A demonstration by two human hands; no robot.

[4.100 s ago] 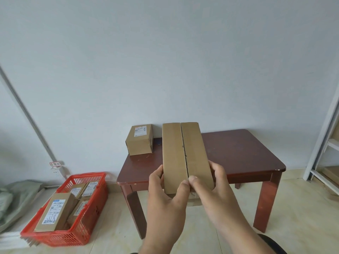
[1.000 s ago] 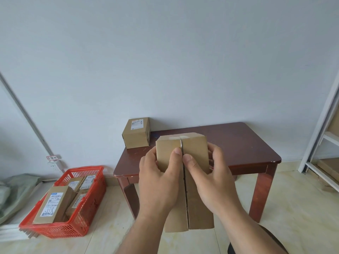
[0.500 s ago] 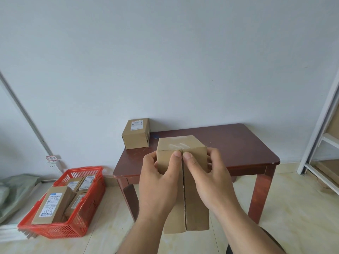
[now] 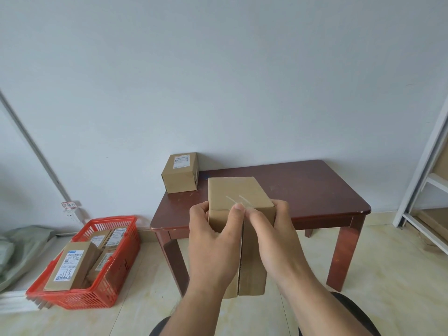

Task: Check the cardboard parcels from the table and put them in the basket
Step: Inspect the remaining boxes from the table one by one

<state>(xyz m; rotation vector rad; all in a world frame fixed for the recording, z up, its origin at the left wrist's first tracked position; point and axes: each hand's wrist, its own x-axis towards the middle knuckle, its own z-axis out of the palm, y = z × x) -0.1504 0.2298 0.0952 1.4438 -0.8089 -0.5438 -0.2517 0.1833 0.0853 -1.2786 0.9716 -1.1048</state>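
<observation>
A long brown cardboard parcel (image 4: 238, 195) is held upright in front of the dark red table (image 4: 310, 190). Its taped end faces up and its seamed side faces me. My left hand (image 4: 213, 241) grips its left side, thumb on the seam. My right hand (image 4: 274, 236) grips its right side, thumb beside the left one. A second, smaller parcel (image 4: 180, 173) with a white label stands at the table's back left corner. The red plastic basket (image 4: 116, 282) sits on the floor to the left and holds several labelled parcels (image 4: 72, 265).
A white wall runs behind the table. A white shelf frame (image 4: 426, 180) stands at the right edge. Grey-green bags (image 4: 17, 248) lie on the floor left of the basket. Pale tiled floor (image 4: 388, 275) surrounds the table.
The parcel has tipped further toward me since a second ago, so its taped end now shows on top. Both hands keep their hold near the upper end.
</observation>
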